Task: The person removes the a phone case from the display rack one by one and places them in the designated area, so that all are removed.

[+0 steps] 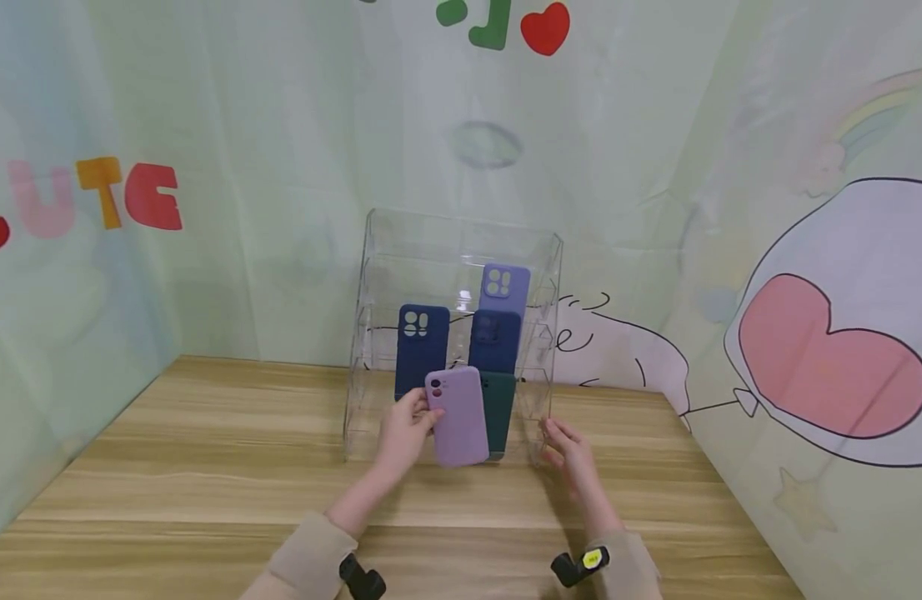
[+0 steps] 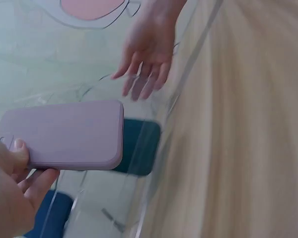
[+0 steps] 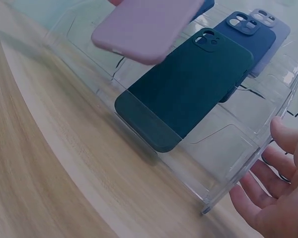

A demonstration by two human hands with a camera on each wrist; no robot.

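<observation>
At the front of the clear rack on the desk, the left hand pinches a lilac phone case between its fingers, partly covering a dark green case; by the rack's right side, the right hand has loose, released fingers.

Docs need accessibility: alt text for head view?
A left hand holds a pale purple phone case before a clear stand bearing two navy cases, a lilac case and a green case. The right hand is by the stand's right edge; below is a wooden table.
</observation>
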